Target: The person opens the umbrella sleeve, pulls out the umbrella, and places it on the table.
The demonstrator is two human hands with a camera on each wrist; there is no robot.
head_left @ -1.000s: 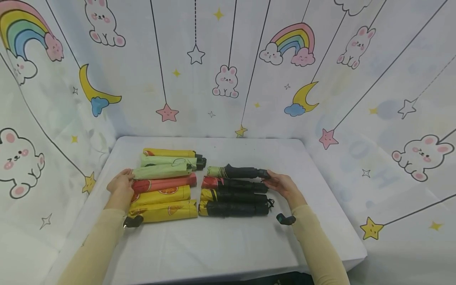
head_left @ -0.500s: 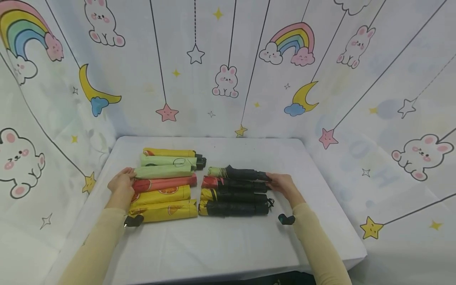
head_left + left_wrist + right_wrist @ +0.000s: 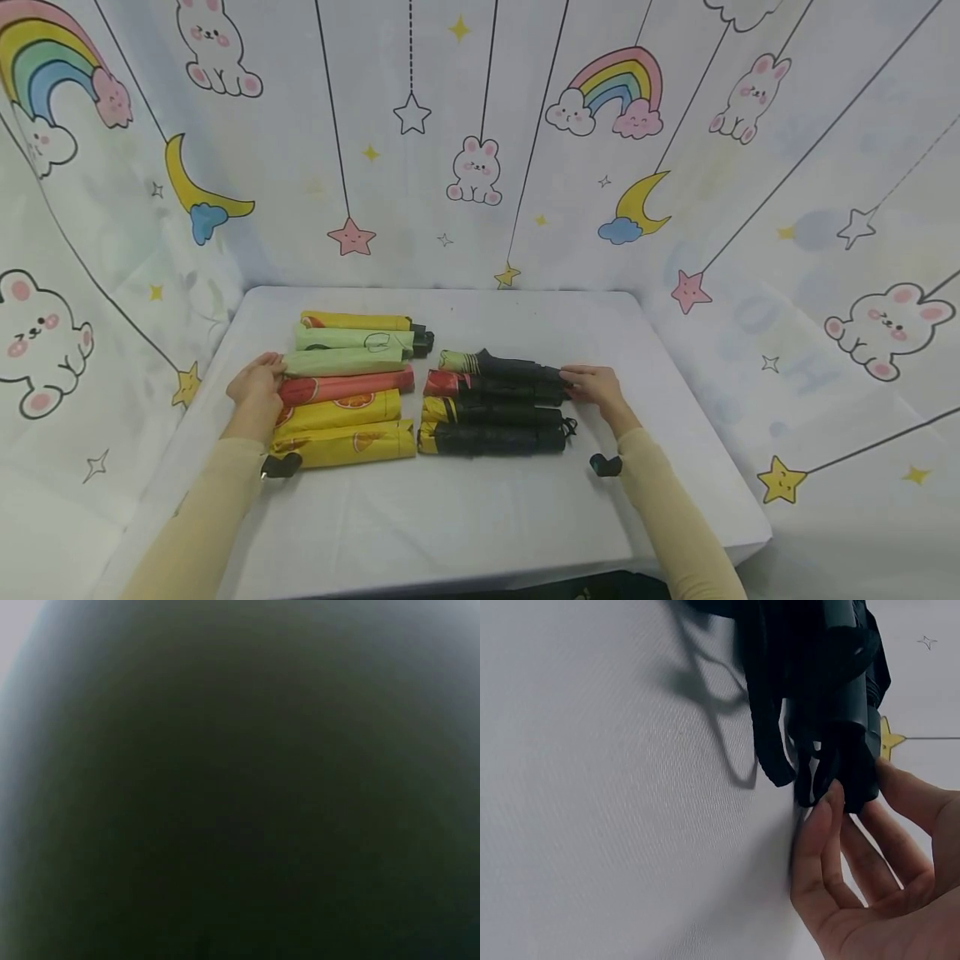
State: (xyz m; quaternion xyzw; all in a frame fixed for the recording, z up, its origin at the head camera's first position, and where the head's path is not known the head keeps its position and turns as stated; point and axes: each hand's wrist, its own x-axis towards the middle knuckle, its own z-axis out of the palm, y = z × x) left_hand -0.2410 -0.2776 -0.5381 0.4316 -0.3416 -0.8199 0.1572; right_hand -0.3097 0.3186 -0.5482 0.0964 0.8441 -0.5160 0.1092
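Note:
My right hand (image 3: 595, 388) pinches the black handle end of a folded black umbrella (image 3: 513, 364) with a light green end. The right wrist view shows thumb and fingers around that handle (image 3: 853, 765), with a strap loop hanging beside it. At the left, my left hand (image 3: 255, 388) has its fingertips on the left end of a light green umbrella sleeve (image 3: 345, 361); they seem to pinch it. The left wrist view is dark and blurred. Right below that lies a red sleeve (image 3: 348, 387), and further down two yellow sleeves with orange-slice prints (image 3: 341, 446).
Folded black umbrellas with red (image 3: 517, 389) and yellow ends (image 3: 498, 437) lie below the green-ended one. Behind the left row are a light green (image 3: 352, 340) and a yellow sleeved umbrella (image 3: 356, 321) with black handles. All are on a white-covered table (image 3: 450, 517).
My right hand has moved slightly right, and the handle end of the green-ended umbrella has dipped a little. The light green sleeve at my left hand has shifted slightly right.

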